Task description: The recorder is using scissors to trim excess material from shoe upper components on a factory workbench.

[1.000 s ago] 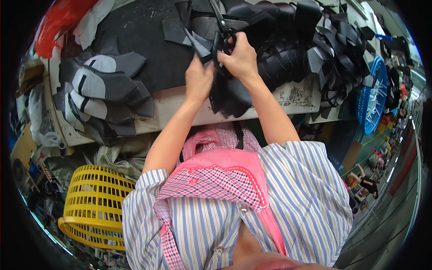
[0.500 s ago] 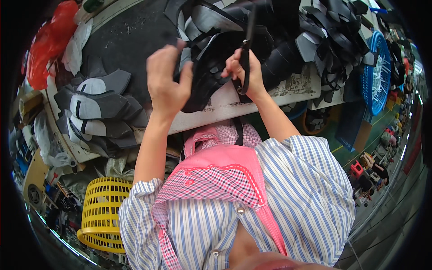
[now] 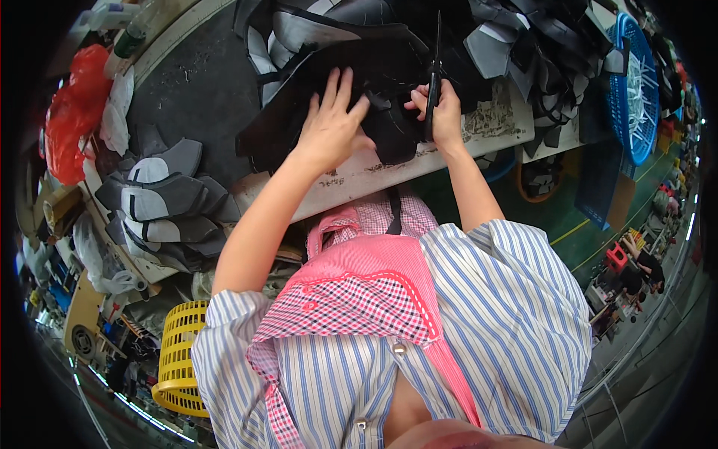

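My left hand [image 3: 333, 127] lies with fingers spread on a black flexible sheet piece [image 3: 277, 127] near the table's front edge. In my right hand [image 3: 446, 118] is a pair of scissors [image 3: 434, 86] with black handles, its blades pointing away from me. The scissors stand at the right side of the black piece; I cannot tell whether their blades are apart. Beyond my hands lie more black pieces and curved grey-white pieces [image 3: 307, 31]. To the left sits an overlapping stack of grey and white cut pieces [image 3: 172, 187].
At the right is a heap of black and grey cut pieces [image 3: 553, 67], with a blue basket [image 3: 619, 112] of white sticks beyond. A yellow basket [image 3: 179, 359] stands below left. A red plastic bag [image 3: 75, 112] hangs far left. The worn white table edge [image 3: 497, 123] runs before me.
My left hand has come down from the air onto the black piece, which now spreads wider toward the left. My right hand, still on the scissors, has shifted slightly right.
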Action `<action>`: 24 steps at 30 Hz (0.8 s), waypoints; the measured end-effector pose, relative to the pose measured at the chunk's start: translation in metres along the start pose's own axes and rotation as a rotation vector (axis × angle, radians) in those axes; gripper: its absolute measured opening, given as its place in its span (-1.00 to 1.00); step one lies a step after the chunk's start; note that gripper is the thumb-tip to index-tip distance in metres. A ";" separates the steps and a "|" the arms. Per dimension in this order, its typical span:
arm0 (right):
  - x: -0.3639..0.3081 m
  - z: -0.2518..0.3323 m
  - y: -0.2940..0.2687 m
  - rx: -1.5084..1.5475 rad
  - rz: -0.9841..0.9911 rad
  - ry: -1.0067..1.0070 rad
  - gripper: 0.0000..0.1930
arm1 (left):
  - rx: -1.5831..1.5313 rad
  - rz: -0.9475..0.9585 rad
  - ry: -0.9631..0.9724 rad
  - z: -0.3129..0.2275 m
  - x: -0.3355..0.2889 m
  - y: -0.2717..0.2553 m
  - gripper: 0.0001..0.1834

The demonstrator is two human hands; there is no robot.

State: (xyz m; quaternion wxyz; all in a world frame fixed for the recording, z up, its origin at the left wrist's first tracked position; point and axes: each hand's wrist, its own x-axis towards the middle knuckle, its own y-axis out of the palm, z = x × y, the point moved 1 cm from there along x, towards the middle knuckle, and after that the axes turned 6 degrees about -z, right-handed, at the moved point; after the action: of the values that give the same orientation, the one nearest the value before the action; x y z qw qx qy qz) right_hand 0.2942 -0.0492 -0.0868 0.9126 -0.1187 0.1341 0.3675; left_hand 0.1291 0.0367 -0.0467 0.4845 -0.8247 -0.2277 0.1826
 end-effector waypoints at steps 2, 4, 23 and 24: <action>0.005 0.002 -0.002 -0.083 -0.013 -0.013 -0.76 | -0.218 -0.070 0.221 0.003 0.016 -0.027 -0.38; 0.012 -0.001 0.000 -0.015 -0.036 -0.040 -0.71 | -0.064 -0.372 0.201 0.010 0.050 -0.066 -0.45; 0.004 0.040 0.100 0.095 0.163 -0.118 -0.62 | -0.634 -0.235 -0.542 0.072 0.056 -0.072 -0.74; 0.006 0.033 0.097 0.308 0.200 -0.084 -0.65 | -0.772 -0.380 -0.602 0.077 0.050 -0.068 -0.76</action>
State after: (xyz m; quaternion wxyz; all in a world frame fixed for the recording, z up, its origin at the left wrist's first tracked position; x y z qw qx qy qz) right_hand 0.2352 0.0328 -0.0694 0.8836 0.0518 0.1617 0.4363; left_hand 0.1168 0.1482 -0.0259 0.0830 -0.7984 -0.5530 0.2231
